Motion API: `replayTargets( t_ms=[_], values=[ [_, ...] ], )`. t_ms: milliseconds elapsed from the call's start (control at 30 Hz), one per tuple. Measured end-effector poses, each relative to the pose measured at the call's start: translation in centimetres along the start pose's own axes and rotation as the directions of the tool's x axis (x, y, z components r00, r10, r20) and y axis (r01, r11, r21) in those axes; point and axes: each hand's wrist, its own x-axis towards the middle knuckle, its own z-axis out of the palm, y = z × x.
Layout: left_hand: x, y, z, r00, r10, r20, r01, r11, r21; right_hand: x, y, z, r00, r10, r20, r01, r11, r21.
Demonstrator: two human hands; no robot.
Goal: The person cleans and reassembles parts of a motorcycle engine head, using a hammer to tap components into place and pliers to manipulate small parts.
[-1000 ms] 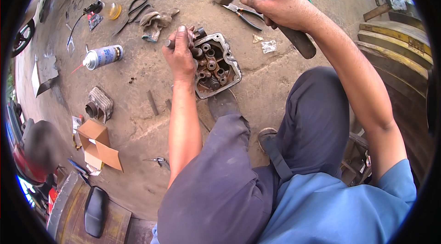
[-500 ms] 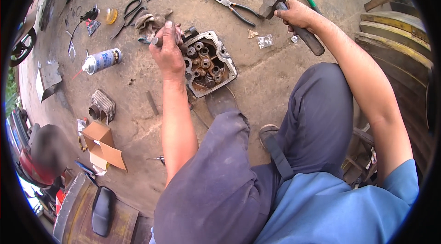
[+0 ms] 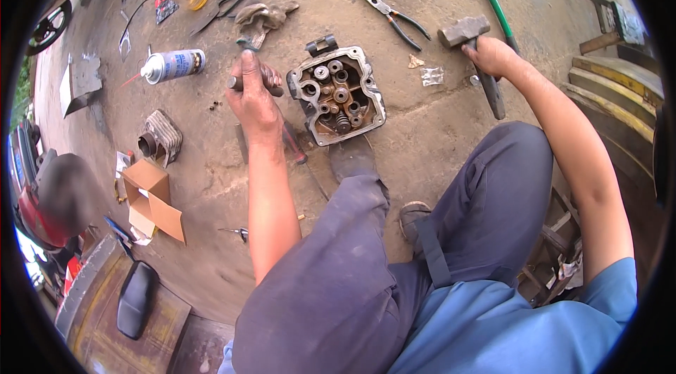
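Right hand [image 3: 493, 58] grips a hammer [image 3: 465, 31] (left hand [image 3: 258, 110], a rod [image 3: 272, 84]).

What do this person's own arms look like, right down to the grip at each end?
The left arm and right arm are bare, with no cables, watch or bracelet in sight. A short, plain blue sleeve ends above the right elbow; the left upper arm is hidden. The left grip and right grip are ungloved human hands.
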Motion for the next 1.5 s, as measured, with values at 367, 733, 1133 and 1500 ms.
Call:
replayTargets(
  t_ms=[367,733,1133,1500],
  values=[
    [-5.4,-1.9,-8.6,0.968,-0.191,-0.164,0.248,0.839,0.484,-1.0,-2.2,-0.8,0.986,0.091,0.137,-0.081,0.994,-0.08],
    [-3.5,-2.7,-4.4,0.972,-0.231,0.027,0.142,0.682,0.717,0.4,-1.2,0.1,0.993,0.089,0.075,-0.076,0.984,-0.163],
    [-2.1,-2.1,-2.6,0.866,-0.496,0.066,0.393,0.756,0.523,0.5,-1.2,-1.8,0.958,0.128,0.256,-0.07,0.972,-0.226],
    [0.6,-2.0,-2.0,0.783,-0.609,0.128,0.41,0.66,0.629,0.2,0.4,1.8,0.995,0.098,0.002,-0.098,0.995,0.006]
  ],
)
